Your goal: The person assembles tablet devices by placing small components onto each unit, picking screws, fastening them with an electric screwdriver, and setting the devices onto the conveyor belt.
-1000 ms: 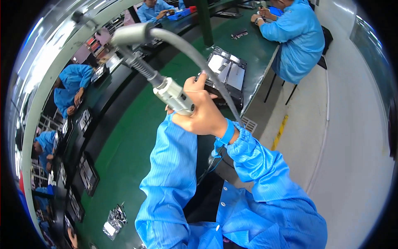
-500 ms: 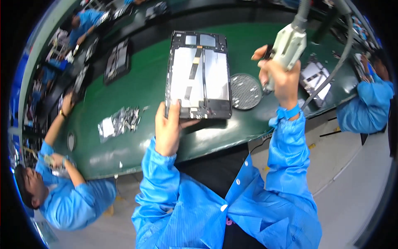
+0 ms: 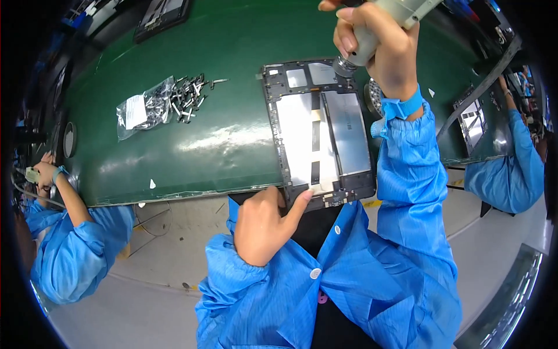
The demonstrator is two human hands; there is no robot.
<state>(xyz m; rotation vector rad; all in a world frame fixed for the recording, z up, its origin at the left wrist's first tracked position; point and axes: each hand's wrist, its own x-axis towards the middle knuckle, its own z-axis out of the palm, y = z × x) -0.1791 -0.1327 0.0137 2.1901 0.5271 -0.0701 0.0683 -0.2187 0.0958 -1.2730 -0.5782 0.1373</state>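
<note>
An opened tablet (image 3: 349, 139), black-framed with silvery panels inside, lies face up at the near edge of the green table. My left hand (image 3: 261, 224) grips its lower left corner, thumb on top and the other fingers partly hidden beneath. In my right hand (image 3: 386, 49) is a pale electric screwdriver (image 3: 367, 45), fingers wrapped round its body. Its nose is over the tablet's upper right corner; whether the tip touches, I cannot tell. A blue strap (image 3: 402, 109) circles my right wrist.
Left of the tablet, small black-and-white parts (image 3: 189, 98) spill beside a clear bag (image 3: 136, 113). A round dish (image 3: 374, 96) sits partly behind my right wrist. Another opened tablet (image 3: 471, 122) and a cable (image 3: 479, 87) are at right. Co-workers in blue (image 3: 75, 256) sit on both sides.
The tablet has come down from a raised, tilted hold to the table's near edge. My right hand has brought the screwdriver over its upper right corner. The head view has shifted too.
</note>
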